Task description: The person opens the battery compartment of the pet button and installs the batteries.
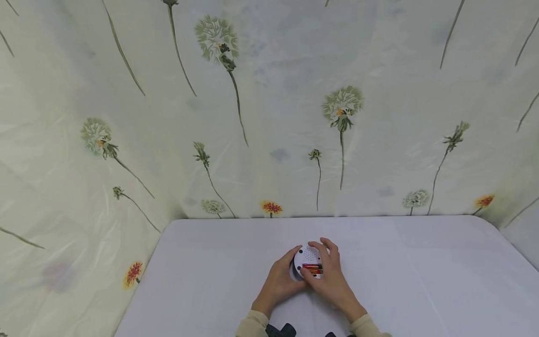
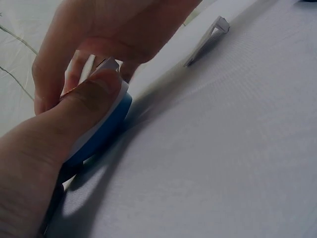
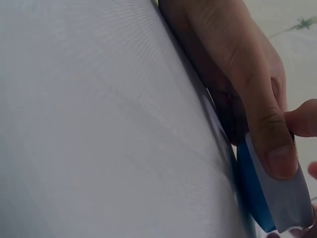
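Observation:
A round device (image 1: 309, 256) with a white, perforated face and a blue side (image 3: 253, 186) is tilted up between my hands, just over the table. Red batteries (image 1: 312, 268) lie in the open slot on its face. My left hand (image 1: 280, 278) grips the device by its left rim, thumb on the near edge. From the right, my right hand (image 1: 334, 278) reaches over the face, its thumb at the left end of the batteries and its index finger at the far rim. In the left wrist view, the device is partly hidden by my left thumb (image 2: 94, 99).
A small, thin grey-white piece (image 2: 208, 42) lies on the table beyond the hands in the left wrist view. The white cloth-covered table (image 1: 421, 276) meets a flower-printed curtain (image 1: 278, 117) at the back. Dark objects (image 1: 283, 330) show at the bottom edge near my wrists.

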The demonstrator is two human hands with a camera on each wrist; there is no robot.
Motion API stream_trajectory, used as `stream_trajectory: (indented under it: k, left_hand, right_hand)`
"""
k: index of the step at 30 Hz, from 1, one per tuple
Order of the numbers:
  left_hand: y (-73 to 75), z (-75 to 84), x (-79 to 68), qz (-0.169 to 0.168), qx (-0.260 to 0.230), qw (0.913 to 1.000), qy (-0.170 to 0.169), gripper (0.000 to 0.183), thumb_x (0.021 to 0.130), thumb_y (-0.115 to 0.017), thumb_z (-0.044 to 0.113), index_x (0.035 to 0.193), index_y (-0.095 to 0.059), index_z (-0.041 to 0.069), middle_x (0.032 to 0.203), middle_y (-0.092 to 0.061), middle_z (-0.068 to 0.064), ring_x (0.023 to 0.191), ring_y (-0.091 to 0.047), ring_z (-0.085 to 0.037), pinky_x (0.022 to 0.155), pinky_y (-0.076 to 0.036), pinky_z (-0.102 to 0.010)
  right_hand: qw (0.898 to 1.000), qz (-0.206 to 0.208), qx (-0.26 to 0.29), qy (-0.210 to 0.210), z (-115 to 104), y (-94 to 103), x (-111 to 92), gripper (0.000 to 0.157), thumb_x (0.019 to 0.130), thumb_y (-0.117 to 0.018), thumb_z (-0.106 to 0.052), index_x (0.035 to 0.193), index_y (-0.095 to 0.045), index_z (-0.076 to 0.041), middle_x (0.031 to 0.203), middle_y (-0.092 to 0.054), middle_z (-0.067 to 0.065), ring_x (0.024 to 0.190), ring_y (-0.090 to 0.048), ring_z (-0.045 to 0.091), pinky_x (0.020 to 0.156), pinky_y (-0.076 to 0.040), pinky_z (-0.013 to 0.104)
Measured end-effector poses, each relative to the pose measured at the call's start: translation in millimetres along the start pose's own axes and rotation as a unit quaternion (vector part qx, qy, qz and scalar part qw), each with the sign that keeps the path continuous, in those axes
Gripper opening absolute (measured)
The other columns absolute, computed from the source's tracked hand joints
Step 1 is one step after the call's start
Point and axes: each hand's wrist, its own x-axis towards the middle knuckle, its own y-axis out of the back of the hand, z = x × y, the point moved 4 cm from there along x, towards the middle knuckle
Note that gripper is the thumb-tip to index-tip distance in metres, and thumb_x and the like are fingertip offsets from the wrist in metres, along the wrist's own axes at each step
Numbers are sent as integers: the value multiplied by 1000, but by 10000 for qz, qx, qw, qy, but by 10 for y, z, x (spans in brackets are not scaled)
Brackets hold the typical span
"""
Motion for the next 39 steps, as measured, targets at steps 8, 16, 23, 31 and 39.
stream_trajectory:
  k: [8, 16, 23, 31, 39]
  left_hand:
    - [7, 5, 2, -14, 21, 10000, -3, 85, 63, -70, 56, 135, -32, 29, 132, -46, 9, 121, -43, -7, 100, -39, -30]
    - [13, 3, -5, 68, 18, 10000, -64, 86, 63, -67, 61, 134, -34, 27, 131, -47, 7, 119, -45, -7, 98, -41, -30]
    - [-12, -16, -25, -63, -199, 9997, 100, 88, 59, -63, 67, 134, -32, 33, 132, -45, 12, 120, -43, -4, 99, -41, -31]
    - [-10, -24, -27, 4, -221, 9998, 14, 89, 59, -64, 67, 134, -32, 32, 131, -46, 11, 119, -44, -4, 98, -41, -31]
    - [5, -13, -17, 40, -207, 9998, -25, 90, 59, -63, 67, 134, -32, 30, 130, -47, 10, 119, -45, -5, 97, -42, -31]
  right_hand:
    - [9954, -386, 483, -731, 73, -35, 0, 83, 73, -69, -40, 139, -21, -23, 137, -32, 3, 119, -39, 21, 96, -36, 47]
    - [9924, -523, 737, -838, 112, -34, 5, 81, 72, -70, -38, 137, -24, -23, 138, -32, 5, 122, -37, 23, 98, -33, 48]
    - [9871, -799, 892, -1064, 156, -34, -23, 78, 74, -67, -40, 137, -23, -27, 140, -28, 5, 127, -31, 25, 101, -28, 52]
    - [9856, -827, 926, -1151, 152, -34, -13, 78, 74, -67, -40, 137, -23, -25, 142, -27, 6, 129, -29, 27, 102, -26, 54]
    - [9862, -831, 920, -1102, 129, -19, 11, 76, 75, -69, -33, 137, -25, -27, 139, -30, 7, 124, -35, 27, 99, -29, 52]
